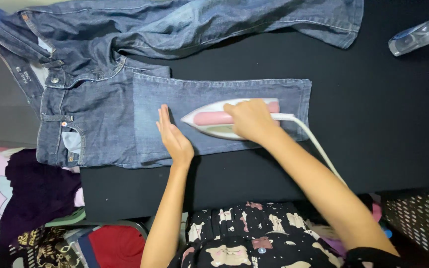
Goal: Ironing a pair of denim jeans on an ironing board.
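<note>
Head camera view: a person presses a pair of blue jeans (100, 114) spread across a black counter (373, 124). The right hand (249, 119) is closed around the pink handle of a white-and-pink iron (214, 121), which sits flat on 1 trouser leg with its tip pointing toward the waistband. A white cord (314, 144) runs from the iron's rear, under the right forearm and off the near edge of the counter. The left hand (172, 136) lies open and flat, fingers together, on the denim just beside the iron's tip, holding nothing. The other leg is folded back along the far edge of the counter. A clear plastic object (418, 34) rests at the far right corner. Piled clothes (35, 193) sit below the counter on the left, a perforated basket (415, 223) on the right.
</note>
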